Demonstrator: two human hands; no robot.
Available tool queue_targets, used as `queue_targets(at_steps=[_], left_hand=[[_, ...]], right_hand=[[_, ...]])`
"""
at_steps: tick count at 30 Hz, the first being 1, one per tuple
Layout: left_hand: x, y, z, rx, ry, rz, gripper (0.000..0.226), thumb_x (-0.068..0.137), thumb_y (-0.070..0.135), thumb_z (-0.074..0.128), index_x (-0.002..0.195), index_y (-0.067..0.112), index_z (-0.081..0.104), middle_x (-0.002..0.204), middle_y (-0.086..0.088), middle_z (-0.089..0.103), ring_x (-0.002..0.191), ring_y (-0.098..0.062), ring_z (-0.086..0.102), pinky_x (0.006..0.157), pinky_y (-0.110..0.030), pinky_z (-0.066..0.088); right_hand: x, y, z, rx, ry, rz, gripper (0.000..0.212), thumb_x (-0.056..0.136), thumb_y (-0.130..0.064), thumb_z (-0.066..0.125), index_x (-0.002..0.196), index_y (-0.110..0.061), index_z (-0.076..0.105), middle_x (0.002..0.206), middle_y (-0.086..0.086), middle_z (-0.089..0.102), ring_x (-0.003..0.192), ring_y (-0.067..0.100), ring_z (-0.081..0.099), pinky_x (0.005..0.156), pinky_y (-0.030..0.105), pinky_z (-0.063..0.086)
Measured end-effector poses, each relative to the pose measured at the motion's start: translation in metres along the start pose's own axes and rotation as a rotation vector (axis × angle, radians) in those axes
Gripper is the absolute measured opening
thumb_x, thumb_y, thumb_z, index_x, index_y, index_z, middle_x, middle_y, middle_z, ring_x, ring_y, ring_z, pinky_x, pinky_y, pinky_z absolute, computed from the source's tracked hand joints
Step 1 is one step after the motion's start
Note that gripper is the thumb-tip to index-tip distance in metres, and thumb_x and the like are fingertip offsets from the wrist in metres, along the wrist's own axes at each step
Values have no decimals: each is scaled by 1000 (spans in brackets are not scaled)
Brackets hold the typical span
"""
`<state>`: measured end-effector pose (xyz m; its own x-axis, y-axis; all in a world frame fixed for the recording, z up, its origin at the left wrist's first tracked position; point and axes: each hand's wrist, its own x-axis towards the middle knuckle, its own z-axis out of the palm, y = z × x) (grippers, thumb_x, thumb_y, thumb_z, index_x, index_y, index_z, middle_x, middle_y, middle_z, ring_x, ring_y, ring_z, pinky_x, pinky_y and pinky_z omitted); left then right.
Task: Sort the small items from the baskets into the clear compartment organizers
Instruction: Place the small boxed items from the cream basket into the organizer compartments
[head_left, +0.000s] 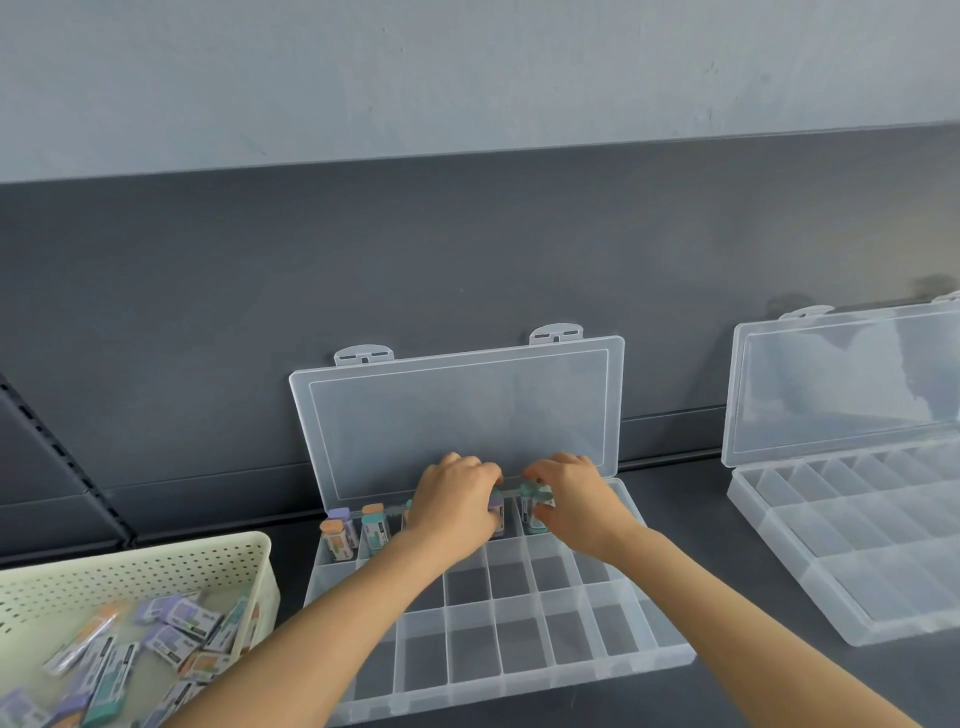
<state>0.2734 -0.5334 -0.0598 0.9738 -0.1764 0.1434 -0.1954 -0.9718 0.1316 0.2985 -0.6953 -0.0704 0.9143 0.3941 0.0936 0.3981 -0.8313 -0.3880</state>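
A clear compartment organizer (519, 649) lies open in front of me, its lid leaning on the dark back panel. Several small wrapped erasers (358, 530) in purple, orange and teal stand upright in its back-left cells. My left hand (454, 501) grips a purple-topped eraser (497, 512) over the back row. Beside it, my right hand (574, 493) pinches a teal eraser (535, 512) standing in a back-row cell. A cream perforated basket (156, 566) at the lower left holds several more loose erasers (176, 623).
A second clear organizer (857, 566) lies open at the right, with nothing in its visible cells. Everything sits on a dark grey shelf (701, 519) with a dark back panel close behind. A slotted upright runs along the far left.
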Motion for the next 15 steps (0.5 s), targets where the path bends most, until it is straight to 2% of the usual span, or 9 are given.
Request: queue_targets(at_steps=[3,9,15], left_hand=[[-2,-1,-1,-3,7,-7,30,87,26,61,116,18,61,114,0,63,107,-23,51,87,-35,44],[-7,-6,-6,-34,5,1,35,85,26,64,119,18,60,118,0,61,110,-22,50,90,-35,44],[-12,-10,-12,-55,8,10,38,87,32,64,122,20,57,122,1,59,113,-21,49,93,-35,44]], right_hand=[[3,-2,-1,-9,-27,12,33,88,-18,64,120,-15,60,117,7,58,107,27,51,89,31,45],[7,-4,-8,-71,-94,-3,29,86,-3,57,113,-9,64,111,11,58,95,30,57,81,35,50],[8,-9,-4,-20,-56,30,29,87,-10,63,115,-11,64,112,9,59,95,28,59,82,31,50]])
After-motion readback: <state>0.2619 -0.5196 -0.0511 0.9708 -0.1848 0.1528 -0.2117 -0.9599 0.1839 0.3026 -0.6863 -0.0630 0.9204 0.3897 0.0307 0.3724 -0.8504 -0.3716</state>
